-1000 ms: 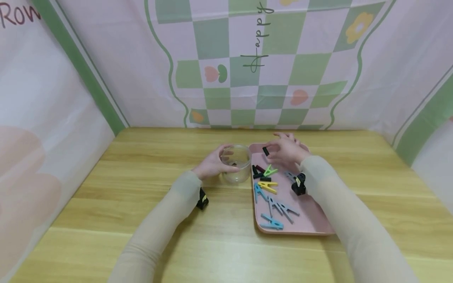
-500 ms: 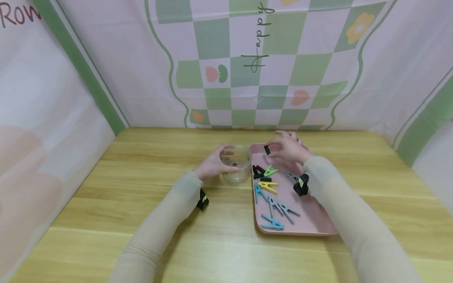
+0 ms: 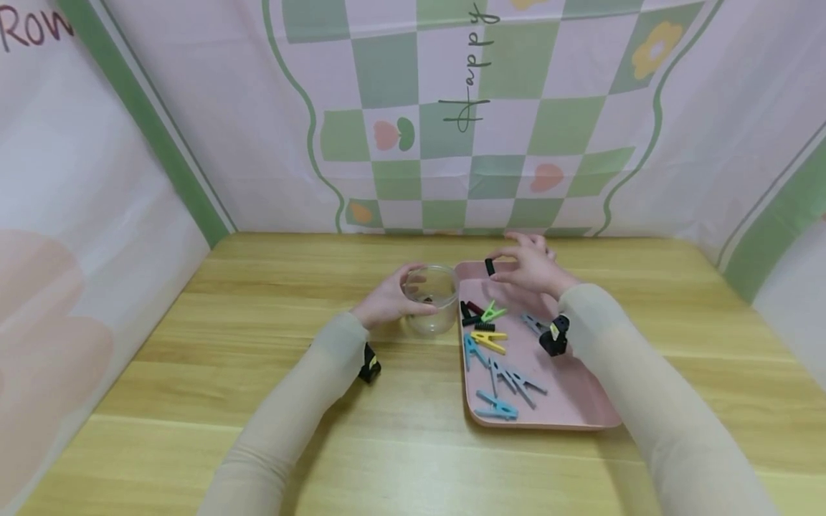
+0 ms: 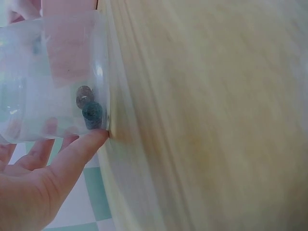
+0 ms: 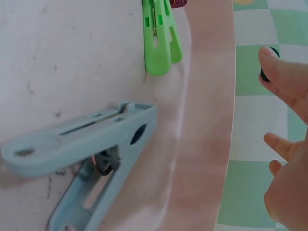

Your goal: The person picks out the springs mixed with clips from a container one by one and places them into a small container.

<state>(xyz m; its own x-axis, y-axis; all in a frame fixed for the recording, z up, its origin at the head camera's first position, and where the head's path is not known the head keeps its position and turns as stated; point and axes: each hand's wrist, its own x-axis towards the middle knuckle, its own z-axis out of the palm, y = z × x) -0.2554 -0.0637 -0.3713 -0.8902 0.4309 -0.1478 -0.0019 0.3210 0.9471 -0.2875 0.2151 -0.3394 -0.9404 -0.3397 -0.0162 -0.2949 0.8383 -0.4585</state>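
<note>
My left hand (image 3: pixel 389 297) grips a clear round jar (image 3: pixel 439 321) standing on the table, with thumb and fingers around its side. Inside the jar, in the left wrist view, lie a dark green-black ribbed cylinder (image 4: pixel 92 115) and a brownish one (image 4: pixel 84 96). Over the far end of the pink tray (image 3: pixel 568 401), my right hand (image 3: pixel 534 269) pinches a small black cylinder (image 3: pixel 490 267) between thumb and finger. Most of that cylinder is hidden by the thumb in the right wrist view. Its other fingers are spread.
Along the tray's left side lie several black cylinders (image 3: pixel 472 321), a dark red one (image 3: pixel 475 308), a green clothespin (image 3: pixel 493 312) and a yellow clothespin (image 3: pixel 488 340). Blue and grey clothespins (image 3: pixel 497 406) lie nearer; another grey-blue one (image 5: pixel 86 137) is under my right wrist. A patterned cloth hangs behind.
My right hand has drifted slightly back and to the right, keeping the black cylinder pinched. The left hand and jar have stayed in place.
</note>
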